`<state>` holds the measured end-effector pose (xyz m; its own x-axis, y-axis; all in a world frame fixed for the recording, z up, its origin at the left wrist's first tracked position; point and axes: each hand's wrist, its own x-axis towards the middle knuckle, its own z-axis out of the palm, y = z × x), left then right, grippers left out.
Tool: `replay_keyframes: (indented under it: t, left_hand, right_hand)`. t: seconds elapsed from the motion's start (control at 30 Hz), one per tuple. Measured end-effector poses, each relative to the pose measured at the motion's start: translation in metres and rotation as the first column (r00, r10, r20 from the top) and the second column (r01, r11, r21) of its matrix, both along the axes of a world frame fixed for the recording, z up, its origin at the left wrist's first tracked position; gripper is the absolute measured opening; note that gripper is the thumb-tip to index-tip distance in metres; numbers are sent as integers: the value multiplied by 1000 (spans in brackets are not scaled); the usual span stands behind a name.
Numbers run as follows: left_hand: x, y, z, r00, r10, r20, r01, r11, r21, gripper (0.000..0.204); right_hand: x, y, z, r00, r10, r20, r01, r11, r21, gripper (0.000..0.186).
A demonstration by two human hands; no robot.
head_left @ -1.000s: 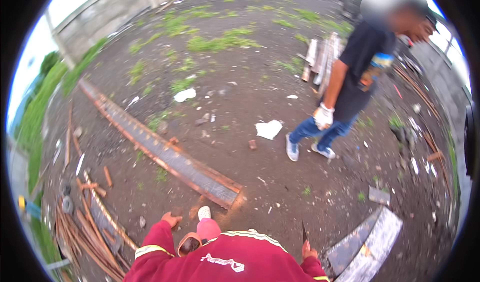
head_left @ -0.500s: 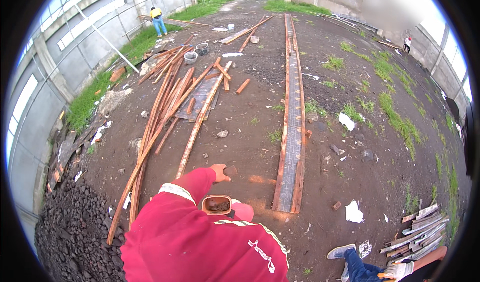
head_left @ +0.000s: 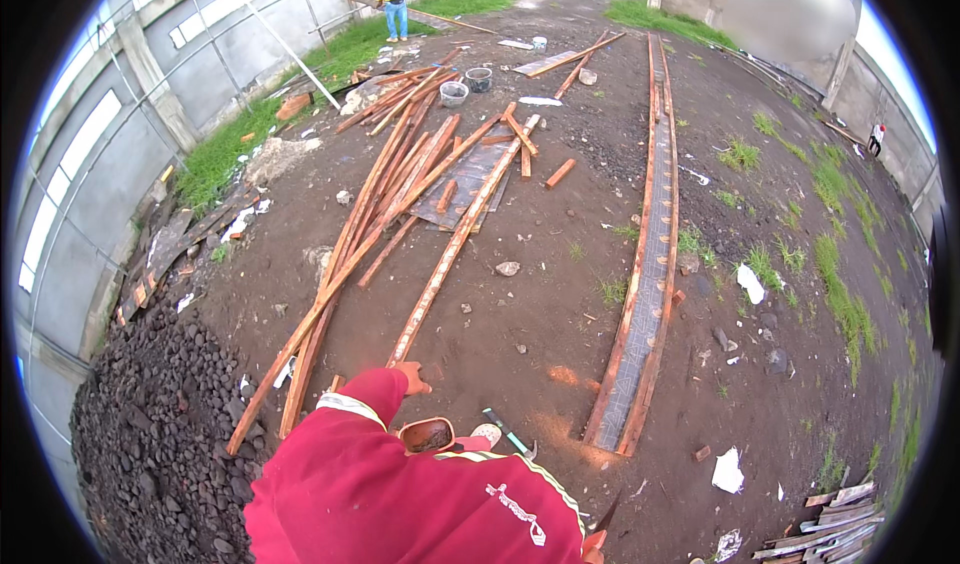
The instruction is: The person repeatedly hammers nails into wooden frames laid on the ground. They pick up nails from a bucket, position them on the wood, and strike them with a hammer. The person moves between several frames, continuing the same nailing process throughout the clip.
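Note:
My left hand [head_left: 411,377] reaches forward from a red sleeve, beside the near end of a long narrow board [head_left: 437,286]. Its fingers look apart, with nothing visible in them. At the lower edge, my right hand [head_left: 594,542] shows only in part, closed beside a thin dark piece [head_left: 609,510] whose kind I cannot make out. A brown open pouch [head_left: 427,435] with dark contents hangs at my waist. Just beyond it, a hammer [head_left: 508,431] with a teal handle lies near a pale rounded shape, perhaps my shoe [head_left: 487,432].
Two long rails with a dark strip between them form a narrow form [head_left: 641,309] on the right. A pile of reddish timbers [head_left: 345,254] stands left, with buckets [head_left: 453,93] behind. Dark gravel [head_left: 160,434] lies lower left. A person in yellow [head_left: 392,9] handles a board far off.
My left hand held a small brown block and now shows none. The view has shifted left. My right hand and the hammer have come into sight; the gloved co-worker at lower right has left it.

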<state>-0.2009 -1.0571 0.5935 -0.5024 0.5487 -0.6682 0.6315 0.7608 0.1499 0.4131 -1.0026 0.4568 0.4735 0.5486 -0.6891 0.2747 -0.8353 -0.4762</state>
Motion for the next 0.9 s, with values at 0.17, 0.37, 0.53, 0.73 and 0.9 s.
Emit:
replay_keyframes:
  t: [0.17, 0.37, 0.53, 0.73, 0.9]
  left_hand:
    - [-41, -3, -19, 1000, 0, 29, 0, 1000, -4, 79]
    - [-83, 21, -77, 870, 224, 439, -235, 972, -30, 57]
    - [-54, 79, -114, 811, 69, 581, -116, 992, 44, 45]
    - [53, 170, -110, 811, -192, 552, 155, 981, 114, 53]
    - [161, 233, -166, 784, -332, 524, 290, 943, 164, 55]
  right_hand:
    - [-22, -58, 11, 998, -34, 62, 37, 998, -50, 31]
    - [-25, -131, -5, 966, -96, 241, 108, 993, -38, 30]
    - [-21, -142, -20, 900, -110, 422, 133, 991, -26, 31]
    - [-9, -117, -26, 890, -82, 448, 102, 995, -21, 36]
    - [19, -56, -52, 893, -98, 440, 172, 976, -132, 38]
